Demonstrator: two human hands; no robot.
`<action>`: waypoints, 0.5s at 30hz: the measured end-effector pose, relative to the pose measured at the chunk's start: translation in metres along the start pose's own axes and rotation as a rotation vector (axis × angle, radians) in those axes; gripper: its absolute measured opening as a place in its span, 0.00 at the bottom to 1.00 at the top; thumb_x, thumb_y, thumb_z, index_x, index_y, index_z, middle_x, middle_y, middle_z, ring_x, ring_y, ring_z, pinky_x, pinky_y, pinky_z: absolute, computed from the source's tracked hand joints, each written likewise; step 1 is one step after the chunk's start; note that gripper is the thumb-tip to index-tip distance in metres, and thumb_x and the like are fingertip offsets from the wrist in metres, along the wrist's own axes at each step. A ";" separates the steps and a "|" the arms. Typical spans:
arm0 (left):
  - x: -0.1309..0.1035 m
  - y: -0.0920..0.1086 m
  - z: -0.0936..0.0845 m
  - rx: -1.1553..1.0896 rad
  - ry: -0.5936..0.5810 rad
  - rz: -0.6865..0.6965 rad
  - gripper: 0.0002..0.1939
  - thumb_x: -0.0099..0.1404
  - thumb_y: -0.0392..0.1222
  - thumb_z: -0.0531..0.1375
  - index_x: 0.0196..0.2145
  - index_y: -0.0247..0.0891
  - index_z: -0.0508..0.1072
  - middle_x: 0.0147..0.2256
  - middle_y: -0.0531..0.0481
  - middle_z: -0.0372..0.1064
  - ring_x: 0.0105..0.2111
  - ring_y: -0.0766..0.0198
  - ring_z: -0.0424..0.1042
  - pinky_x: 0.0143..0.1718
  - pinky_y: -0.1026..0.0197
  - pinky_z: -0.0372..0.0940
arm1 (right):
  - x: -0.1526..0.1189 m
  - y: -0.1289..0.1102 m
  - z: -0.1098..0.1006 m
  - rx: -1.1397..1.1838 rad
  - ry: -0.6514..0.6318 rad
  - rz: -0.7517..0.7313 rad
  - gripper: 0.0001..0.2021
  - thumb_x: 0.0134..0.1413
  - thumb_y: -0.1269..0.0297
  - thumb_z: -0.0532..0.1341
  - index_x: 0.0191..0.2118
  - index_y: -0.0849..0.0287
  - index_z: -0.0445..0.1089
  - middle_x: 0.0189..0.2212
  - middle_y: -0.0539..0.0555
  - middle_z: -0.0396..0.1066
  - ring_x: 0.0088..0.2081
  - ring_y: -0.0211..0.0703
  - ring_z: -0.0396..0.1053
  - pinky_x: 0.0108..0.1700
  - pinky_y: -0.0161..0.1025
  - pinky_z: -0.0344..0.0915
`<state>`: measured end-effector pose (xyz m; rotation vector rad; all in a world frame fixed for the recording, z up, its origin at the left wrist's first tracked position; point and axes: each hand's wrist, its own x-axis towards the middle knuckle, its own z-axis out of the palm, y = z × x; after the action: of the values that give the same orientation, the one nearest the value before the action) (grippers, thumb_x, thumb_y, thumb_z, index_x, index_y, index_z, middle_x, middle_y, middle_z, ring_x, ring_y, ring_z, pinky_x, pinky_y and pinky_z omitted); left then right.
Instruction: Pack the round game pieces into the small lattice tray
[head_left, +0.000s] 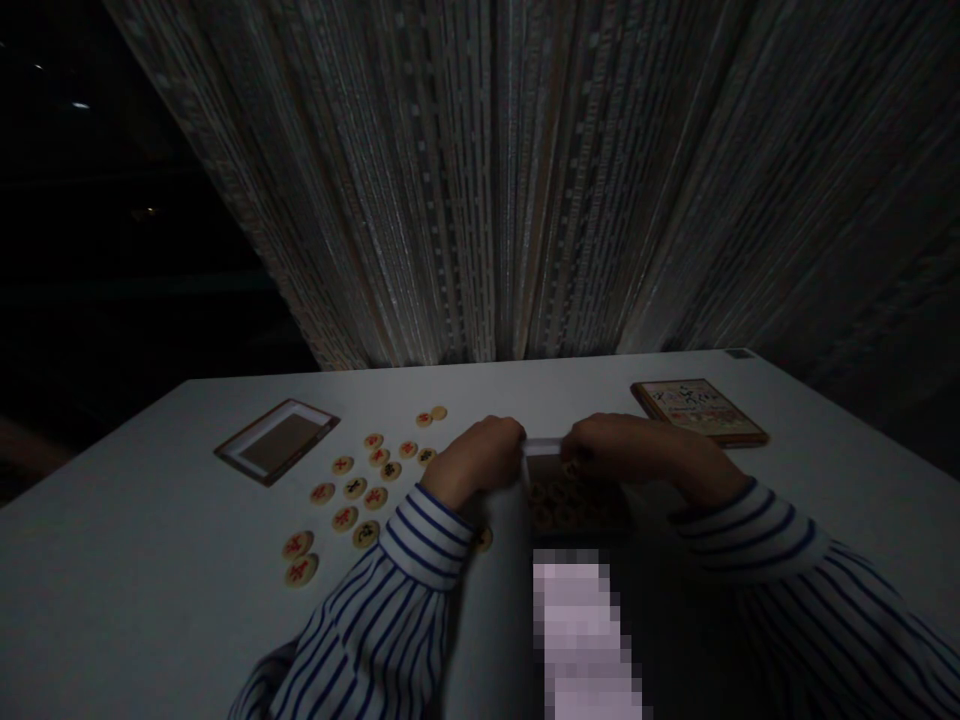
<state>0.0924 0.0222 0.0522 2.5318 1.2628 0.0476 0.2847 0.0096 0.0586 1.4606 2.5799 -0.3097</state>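
Observation:
An open box with a pale rim sits on the white table between my hands. Round wooden Chinese chess pieces lie inside it, dim in shadow. My left hand is closed around the box's left edge, its fingertips mostly hidden. Over the box's far right part, my right hand is bent down with fingers pinched together, and the edge of one Chinese chess piece shows at the fingertips. Several more pieces, marked in red or black, are scattered left of my left hand; one lies by my left cuff.
At the table's left stands a shallow open tray or lid. A flat printed box or lid lies at the back right. A striped curtain hangs behind the table. A blurred-out patch covers the front middle.

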 end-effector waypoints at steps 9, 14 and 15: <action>0.001 -0.002 0.002 0.004 0.012 -0.010 0.12 0.56 0.30 0.51 0.34 0.32 0.73 0.33 0.39 0.74 0.30 0.62 0.71 0.30 0.63 0.61 | -0.001 0.000 -0.003 -0.007 -0.010 0.015 0.15 0.46 0.69 0.54 0.40 0.54 0.72 0.36 0.56 0.74 0.37 0.47 0.71 0.34 0.41 0.62; 0.001 0.000 0.000 0.014 -0.033 -0.035 0.12 0.55 0.29 0.53 0.35 0.32 0.74 0.33 0.40 0.74 0.31 0.62 0.72 0.30 0.63 0.61 | -0.001 0.009 -0.002 -0.035 -0.008 0.052 0.14 0.46 0.68 0.54 0.38 0.54 0.73 0.35 0.55 0.74 0.35 0.47 0.71 0.33 0.39 0.61; 0.001 0.001 0.000 0.016 -0.037 -0.034 0.12 0.56 0.29 0.52 0.35 0.32 0.74 0.34 0.39 0.74 0.31 0.61 0.72 0.30 0.63 0.62 | -0.001 0.009 -0.002 -0.041 -0.012 0.060 0.13 0.46 0.68 0.54 0.37 0.54 0.73 0.34 0.56 0.74 0.35 0.47 0.71 0.32 0.39 0.61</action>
<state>0.0936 0.0227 0.0523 2.5119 1.2966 -0.0170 0.2929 0.0141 0.0593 1.5146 2.5120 -0.2545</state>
